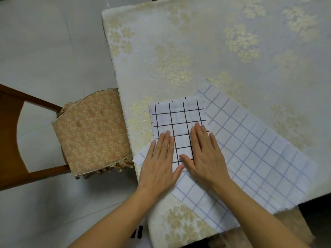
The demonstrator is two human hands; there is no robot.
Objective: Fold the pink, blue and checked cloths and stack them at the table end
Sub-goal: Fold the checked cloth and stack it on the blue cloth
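A white cloth with a black check (179, 119) lies folded into a small rectangle near the table's left edge. It rests on a larger white cloth with a pale blue check (250, 154), spread flat and slanting toward the near right edge. My left hand (159, 161) lies flat, fingers together, on the folded cloth's near left part. My right hand (206, 154) presses flat on its near right part. Neither hand grips anything. No pink cloth is in view.
The table (223, 42) wears a cream cover with gold flowers. A wooden chair with a patterned tan cushion (93, 129) stands close to the table's left edge. Pale floor (44, 47) lies to the left and below.
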